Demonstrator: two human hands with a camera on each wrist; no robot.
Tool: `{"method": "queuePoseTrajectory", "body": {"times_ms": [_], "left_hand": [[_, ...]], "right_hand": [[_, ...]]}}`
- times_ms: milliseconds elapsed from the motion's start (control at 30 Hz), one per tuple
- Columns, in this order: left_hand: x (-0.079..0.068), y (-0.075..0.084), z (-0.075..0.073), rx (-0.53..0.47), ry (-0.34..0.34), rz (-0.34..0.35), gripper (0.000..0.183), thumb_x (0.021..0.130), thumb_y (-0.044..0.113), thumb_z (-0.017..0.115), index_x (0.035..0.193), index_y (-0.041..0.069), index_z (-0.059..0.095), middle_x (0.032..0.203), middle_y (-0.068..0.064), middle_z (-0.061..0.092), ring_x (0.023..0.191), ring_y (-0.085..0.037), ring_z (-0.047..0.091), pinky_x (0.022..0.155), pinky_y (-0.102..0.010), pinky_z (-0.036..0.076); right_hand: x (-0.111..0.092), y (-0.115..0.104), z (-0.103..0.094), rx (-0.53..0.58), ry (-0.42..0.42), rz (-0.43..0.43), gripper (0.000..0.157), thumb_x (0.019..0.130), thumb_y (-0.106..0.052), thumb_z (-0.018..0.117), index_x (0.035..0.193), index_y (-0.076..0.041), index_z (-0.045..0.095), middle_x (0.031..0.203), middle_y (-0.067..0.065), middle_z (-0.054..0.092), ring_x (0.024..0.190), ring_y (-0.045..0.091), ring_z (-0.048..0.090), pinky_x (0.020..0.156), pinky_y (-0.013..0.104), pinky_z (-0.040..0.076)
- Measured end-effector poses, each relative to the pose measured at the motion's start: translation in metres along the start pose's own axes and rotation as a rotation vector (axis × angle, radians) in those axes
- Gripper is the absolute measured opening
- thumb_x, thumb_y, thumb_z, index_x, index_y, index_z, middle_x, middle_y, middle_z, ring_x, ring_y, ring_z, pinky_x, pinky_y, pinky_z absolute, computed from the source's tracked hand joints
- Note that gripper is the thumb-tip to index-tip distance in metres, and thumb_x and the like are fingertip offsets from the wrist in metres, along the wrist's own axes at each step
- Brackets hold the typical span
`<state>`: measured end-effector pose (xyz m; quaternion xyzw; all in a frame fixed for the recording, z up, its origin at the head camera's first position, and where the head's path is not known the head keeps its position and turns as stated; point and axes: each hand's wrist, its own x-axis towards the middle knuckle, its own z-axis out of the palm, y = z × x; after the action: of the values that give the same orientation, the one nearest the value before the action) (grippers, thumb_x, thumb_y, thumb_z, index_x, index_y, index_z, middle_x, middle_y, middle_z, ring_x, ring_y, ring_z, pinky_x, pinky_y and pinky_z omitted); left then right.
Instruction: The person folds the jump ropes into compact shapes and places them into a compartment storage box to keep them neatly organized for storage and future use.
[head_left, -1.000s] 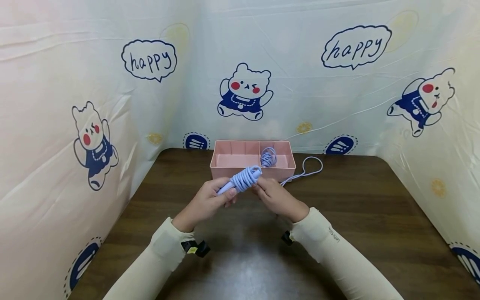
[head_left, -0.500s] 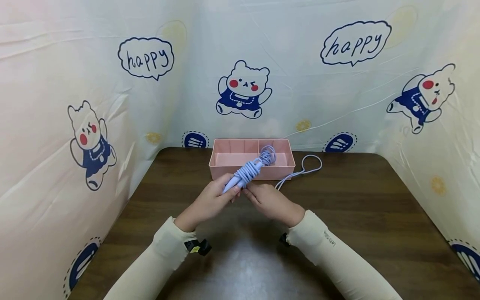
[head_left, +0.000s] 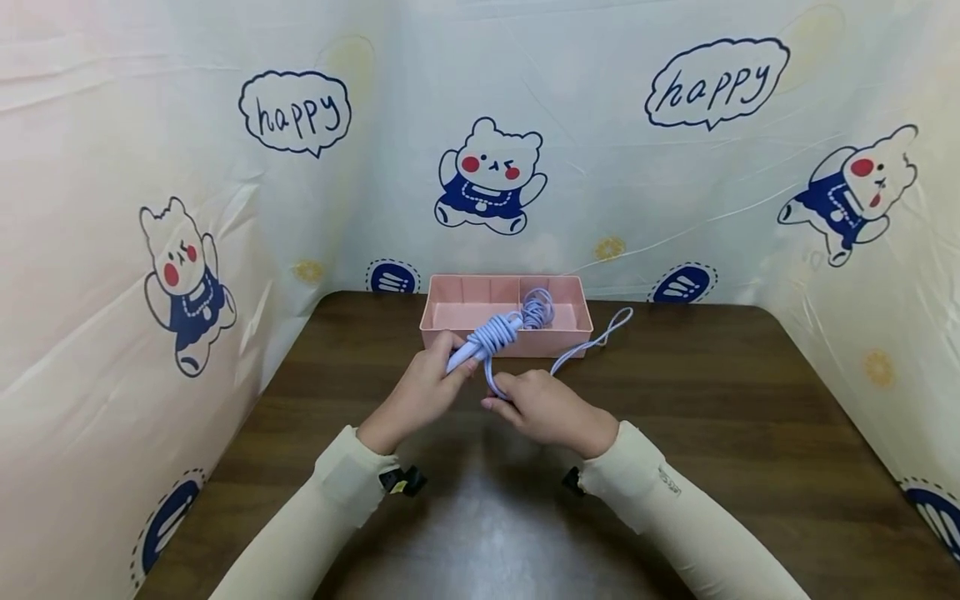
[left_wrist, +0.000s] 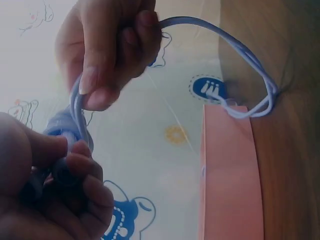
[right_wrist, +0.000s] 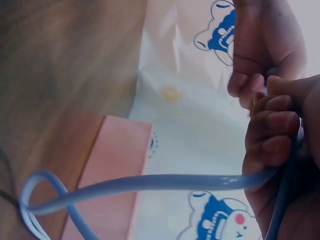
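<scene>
A lavender-blue jump rope (head_left: 493, 335) has its cord wound in several turns around its handles. My left hand (head_left: 420, 387) grips the handles below the winding, tilted up toward the right. Two round handle ends show between its fingers in the left wrist view. My right hand (head_left: 551, 408), just to the right, holds the doubled free cord (right_wrist: 165, 183) between curled fingers. A short stretch of cord runs from the winding down to the right fingertips. Beyond that hand the cord trails off in a loop (head_left: 619, 318) close to the box's right end.
A pink box (head_left: 558, 342) with a divider stands at the back of the dark wooden table (head_left: 712, 400). Its right compartment holds a similar coiled cord bundle (head_left: 537, 309). A printed curtain (head_left: 360, 208) encloses the table's back and sides.
My right hand has drawn down and away from the winding, with cord now showing between them. The handles shifted slightly, and the trailing loop narrowed and moved left toward the box.
</scene>
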<state>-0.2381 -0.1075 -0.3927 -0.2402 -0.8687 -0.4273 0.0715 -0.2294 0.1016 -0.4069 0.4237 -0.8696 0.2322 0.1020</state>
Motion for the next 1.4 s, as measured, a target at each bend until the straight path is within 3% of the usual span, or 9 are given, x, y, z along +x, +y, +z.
{"method": "queuePoseTrajectory", "body": {"times_ms": [200, 333, 433, 633, 800, 967, 1100, 1400], "left_hand": [[0.011, -0.003, 0.006, 0.000, 0.022, -0.045, 0.019, 0.098, 0.014, 0.059, 0.109, 0.007, 0.045, 0.088, -0.006, 0.061, 0.071, -0.020, 0.055, 0.055, -0.033, 0.046], [0.014, -0.003, 0.010, 0.085, -0.012, -0.056, 0.018, 0.097, 0.012, 0.061, 0.106, 0.008, 0.046, 0.085, -0.006, 0.060, 0.067, -0.019, 0.054, 0.053, -0.031, 0.045], [0.014, -0.002, 0.012, 0.150, -0.056, -0.027, 0.016, 0.096, 0.011, 0.062, 0.102, 0.009, 0.047, 0.080, -0.005, 0.058, 0.064, -0.018, 0.053, 0.052, -0.030, 0.044], [0.011, 0.002, 0.009, 0.183, -0.216, 0.016, 0.015, 0.094, 0.012, 0.065, 0.101, 0.012, 0.051, 0.077, 0.001, 0.056, 0.063, -0.014, 0.053, 0.056, -0.029, 0.045], [0.010, 0.003, 0.003, 0.187, -0.356, 0.047, 0.011, 0.093, 0.015, 0.068, 0.100, 0.016, 0.059, 0.082, 0.004, 0.060, 0.069, -0.011, 0.056, 0.064, -0.029, 0.048], [0.009, 0.004, -0.006, 0.140, -0.473, 0.088, 0.007, 0.093, 0.016, 0.068, 0.100, 0.016, 0.066, 0.085, 0.007, 0.062, 0.072, -0.010, 0.058, 0.066, -0.027, 0.049], [0.008, 0.002, -0.013, 0.116, -0.511, 0.078, 0.009, 0.094, 0.016, 0.067, 0.103, 0.015, 0.069, 0.085, 0.008, 0.064, 0.072, -0.011, 0.059, 0.067, -0.028, 0.051], [0.009, 0.004, -0.017, 0.136, -0.563, 0.079, 0.005, 0.094, 0.015, 0.066, 0.099, 0.016, 0.068, 0.080, 0.008, 0.062, 0.069, -0.009, 0.057, 0.064, -0.028, 0.049]], "right_hand": [[0.000, -0.008, -0.006, -0.176, 0.071, -0.094, 0.025, 0.093, -0.023, 0.068, 0.078, -0.011, 0.052, 0.056, -0.009, 0.039, 0.048, 0.007, 0.041, 0.045, 0.024, 0.035], [0.001, -0.011, -0.011, -0.258, 0.110, -0.153, 0.023, 0.093, -0.021, 0.068, 0.079, -0.010, 0.054, 0.056, -0.008, 0.040, 0.047, 0.009, 0.043, 0.045, 0.027, 0.037], [0.003, -0.009, -0.018, -0.269, 0.136, -0.179, 0.020, 0.092, -0.018, 0.069, 0.079, -0.009, 0.056, 0.058, -0.007, 0.041, 0.048, 0.010, 0.042, 0.046, 0.027, 0.037], [0.007, -0.001, -0.036, -0.284, 0.142, -0.196, 0.015, 0.089, -0.019, 0.072, 0.084, -0.009, 0.062, 0.064, -0.003, 0.054, 0.053, 0.012, 0.048, 0.051, 0.027, 0.044], [0.008, 0.003, -0.047, -0.219, 0.108, -0.174, 0.016, 0.089, -0.023, 0.073, 0.095, -0.011, 0.066, 0.080, -0.005, 0.067, 0.065, 0.007, 0.056, 0.066, 0.024, 0.051], [0.008, 0.007, -0.050, -0.111, 0.092, -0.175, 0.012, 0.091, -0.023, 0.071, 0.100, -0.015, 0.067, 0.090, -0.009, 0.066, 0.075, 0.004, 0.056, 0.073, 0.023, 0.051], [0.007, 0.009, -0.053, -0.046, 0.091, -0.202, 0.009, 0.091, -0.021, 0.070, 0.098, -0.017, 0.068, 0.089, -0.012, 0.065, 0.077, 0.003, 0.055, 0.074, 0.021, 0.050], [0.006, 0.012, -0.058, -0.015, 0.091, -0.219, 0.010, 0.089, -0.023, 0.073, 0.097, -0.016, 0.070, 0.088, -0.012, 0.065, 0.077, 0.002, 0.055, 0.074, 0.020, 0.049]]}}
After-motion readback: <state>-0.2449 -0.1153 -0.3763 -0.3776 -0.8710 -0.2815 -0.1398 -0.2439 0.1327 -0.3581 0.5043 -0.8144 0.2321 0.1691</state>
